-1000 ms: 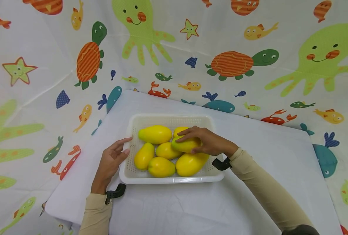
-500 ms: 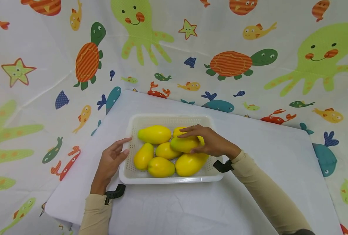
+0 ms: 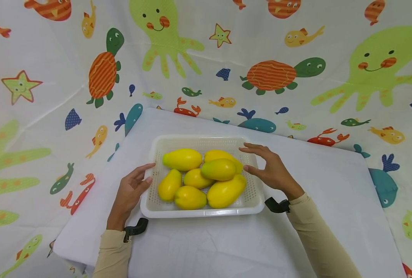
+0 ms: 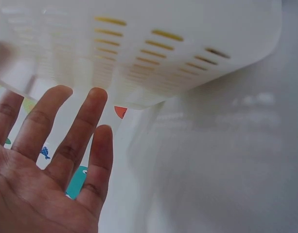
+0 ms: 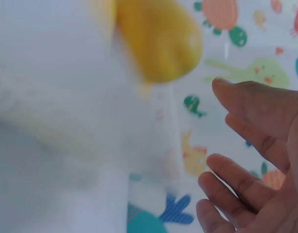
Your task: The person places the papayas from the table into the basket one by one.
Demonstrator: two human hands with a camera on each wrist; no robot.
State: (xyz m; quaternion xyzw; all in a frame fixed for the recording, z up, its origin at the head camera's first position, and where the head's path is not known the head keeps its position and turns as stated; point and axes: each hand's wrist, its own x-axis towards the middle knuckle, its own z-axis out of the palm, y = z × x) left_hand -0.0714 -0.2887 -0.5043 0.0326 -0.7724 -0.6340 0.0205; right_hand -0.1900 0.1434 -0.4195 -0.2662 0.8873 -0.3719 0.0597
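Note:
A white perforated plastic basket (image 3: 202,213) holds several smooth yellow fruits with greenish ends, shaped like mangoes or small papayas. One fruit (image 3: 219,169) lies on top of the others, right of the middle. My right hand (image 3: 275,172) hovers at the basket's right rim with fingers and thumb spread apart, holding nothing. A yellow fruit (image 5: 163,41) shows above the blurred basket side in the right wrist view, apart from the fingers. At the left rim, my left hand (image 3: 130,191) has its fingers extended; in the left wrist view they lie beside the slotted wall (image 4: 153,53).
The basket stands on a table covered with a white cloth (image 3: 206,247). Behind and to the left hangs a white curtain (image 3: 192,34) printed with sea animals. A black strap mount sits on each wrist.
My right hand has let go of the top fruit and drawn back to the right, its fingers parting. The fruit now rests on the pile. My left hand has stayed at the left rim.

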